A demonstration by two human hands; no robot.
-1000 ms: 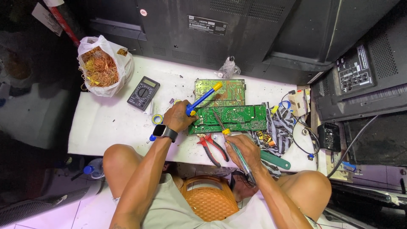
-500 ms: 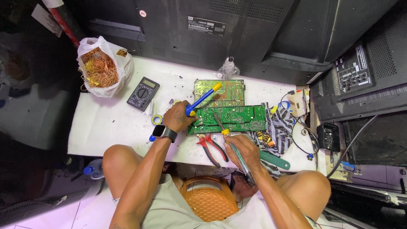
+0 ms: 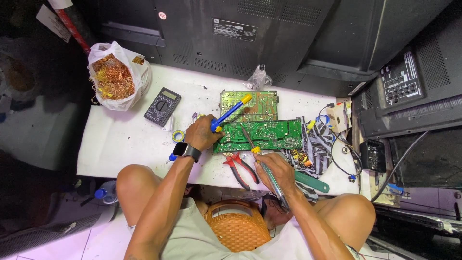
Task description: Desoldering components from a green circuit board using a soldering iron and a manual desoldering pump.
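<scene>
Here the left hand is closed around the blue-and-yellow plastic desoldering pump, whose body slants up and to the right from the fist so that its yellow end lies over the upper, paler green circuit board. The right hand is wrapped around the slim soldering iron with a yellow collar, its thin tip reaching up onto the lower dark green circuit board. That lower board lies flat on the white worktop, touching the upper board along its top edge, and the left hand rests against its left end. By my reading, the step in hand is heating a joint on the lower board with the iron while the pump waits close by; the exact joint is too small to make out. The next move would call for a steady tip on 1 spot and the pump's nozzle brought right beside it, without nudging the board. Red-handled pliers lie just below the board between the 2 hands, a black digital multimeter sits to the left near a white plastic bag of tangled copper wire, a small roll of tape lies beside the left wrist, and a green-handled tool rests at the right near loose cables.
</scene>
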